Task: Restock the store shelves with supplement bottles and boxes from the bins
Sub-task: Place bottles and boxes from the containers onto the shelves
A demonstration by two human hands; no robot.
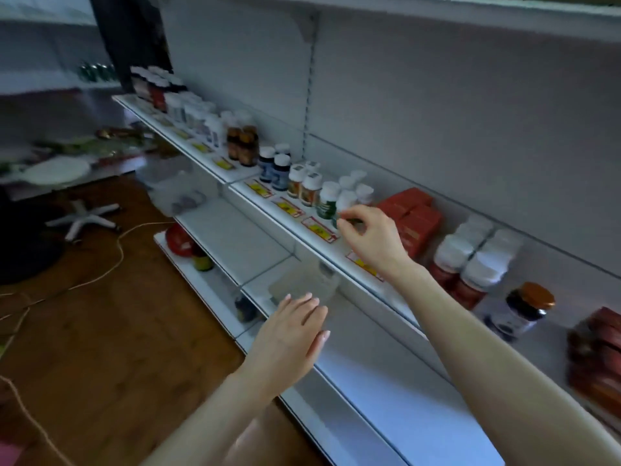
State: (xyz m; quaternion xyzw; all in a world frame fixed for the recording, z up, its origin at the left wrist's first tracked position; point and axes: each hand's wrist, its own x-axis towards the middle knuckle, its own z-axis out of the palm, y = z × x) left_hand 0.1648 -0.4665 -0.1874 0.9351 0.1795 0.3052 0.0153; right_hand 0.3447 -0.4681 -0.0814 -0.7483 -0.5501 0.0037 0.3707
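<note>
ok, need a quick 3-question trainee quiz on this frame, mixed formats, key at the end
1. True or false: the left hand grips a bottle.
2. Multiple choice: the right hand has its fingertips at which item? A) an orange box B) the white-capped green-label bottle C) a brown bottle
3. Fill in: the dark jar at the right of the shelf has an ___ lid.

Key: 1 false, its fingers are straight and it holds nothing; 2 B; 3 orange.
</note>
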